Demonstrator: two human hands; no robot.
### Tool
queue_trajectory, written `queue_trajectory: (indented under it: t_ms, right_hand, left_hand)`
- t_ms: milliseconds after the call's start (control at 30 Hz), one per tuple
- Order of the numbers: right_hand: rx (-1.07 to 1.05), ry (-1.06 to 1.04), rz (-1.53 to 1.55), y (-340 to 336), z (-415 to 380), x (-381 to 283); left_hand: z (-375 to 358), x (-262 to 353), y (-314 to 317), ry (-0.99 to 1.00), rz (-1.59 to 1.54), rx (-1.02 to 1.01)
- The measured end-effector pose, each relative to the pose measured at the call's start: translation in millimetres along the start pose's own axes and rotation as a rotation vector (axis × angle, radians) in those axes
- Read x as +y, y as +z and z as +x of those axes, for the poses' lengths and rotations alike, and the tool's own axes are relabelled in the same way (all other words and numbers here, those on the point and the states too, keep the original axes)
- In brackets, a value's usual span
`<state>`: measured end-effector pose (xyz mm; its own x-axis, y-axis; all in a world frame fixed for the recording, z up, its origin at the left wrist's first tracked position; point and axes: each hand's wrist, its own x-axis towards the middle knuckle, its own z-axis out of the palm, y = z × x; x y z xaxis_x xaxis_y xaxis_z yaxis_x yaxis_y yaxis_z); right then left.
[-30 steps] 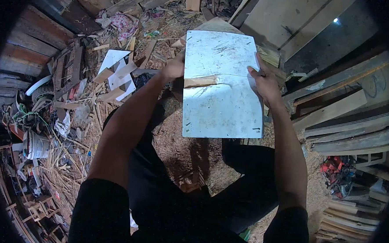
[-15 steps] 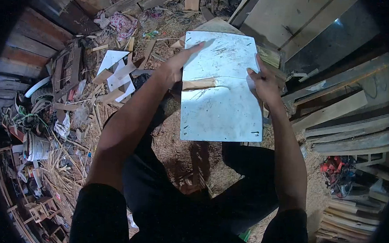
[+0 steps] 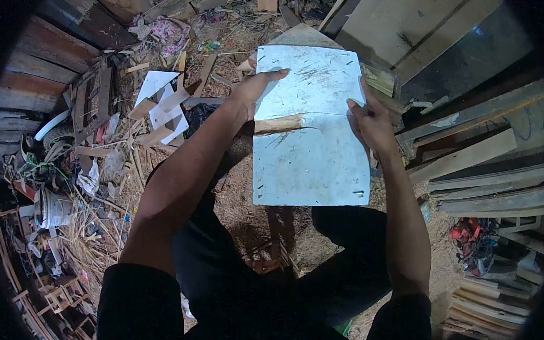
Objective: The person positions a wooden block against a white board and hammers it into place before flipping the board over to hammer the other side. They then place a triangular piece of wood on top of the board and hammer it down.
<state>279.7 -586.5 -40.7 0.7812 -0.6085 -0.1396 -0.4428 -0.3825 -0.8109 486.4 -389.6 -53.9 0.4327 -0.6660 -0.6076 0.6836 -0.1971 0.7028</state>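
Observation:
A white rectangular board [image 3: 315,160], scuffed and smudged, is held up in front of me over my lap. A crease line crosses its middle, and a torn strip of bare wood [image 3: 277,125] shows at the left edge. Small dark marks sit near its corners. My left hand [image 3: 254,90] grips the left edge, thumb lying on the white face. On the opposite edge, my right hand [image 3: 372,120] is closed with its thumb in front. The other fingers of both hands are mostly hidden behind the board.
White offcuts [image 3: 164,106] and wood scraps lie on the shavings-covered floor to the left. Curved wooden pieces [image 3: 492,188] are stacked at the right, above a red tool [image 3: 465,232]. A plank [image 3: 463,156] leans nearby. A worn wooden surface [image 3: 303,35] stands behind the board.
The lower edge of the board has come slightly down toward me, and more of its lower half shows. Both hands keep their hold on the sides.

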Motion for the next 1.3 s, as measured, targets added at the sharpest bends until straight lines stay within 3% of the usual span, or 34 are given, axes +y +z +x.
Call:
queue_trajectory:
  t_ms: [67,300,367,500,667,767,867,967,1100,1167,1300]
  right_hand:
    - [0.004,-0.108,0.065,1,3,5]
    - [-0.03,-0.013,0.091,-1,3,-2]
    - [-0.09,0.191,0.154,-4,0,-13]
    - [-0.109,0.174,0.287,-5,0,-17]
    - [-0.006,0.01,0.127,-4,14,-3]
    - [-0.033,0.133,0.292,-8,7,-19]
    - [-0.016,0.201,0.221,-9,8,-33]
    - [-0.126,0.134,0.283,-8,19,-15]
    - [-0.059,0.14,0.19,-2,24,-8]
    - [-0.019,0.065,0.203,0,25,-7]
    - [-0.023,0.132,0.314,2,29,-4]
  left_hand:
    - [1,1,0,-0.007,0.009,0.017]
    - [-12,9,10,0.017,0.022,0.035]
    - [-10,9,8,0.0,0.012,0.029]
    - [-8,8,7,-0.012,-0.009,0.009]
    - [-7,11,8,0.005,0.041,0.035]
    - [-11,15,10,-0.004,0.08,0.012]
    - [-12,16,9,-0.006,0.13,-0.014]
    - [-5,14,6,-0.005,0.103,-0.054]
    - [-8,17,8,-0.012,0.128,-0.011]
    - [-7,17,6,-0.008,0.135,-0.017]
    - [-5,18,8,0.022,0.024,0.055]
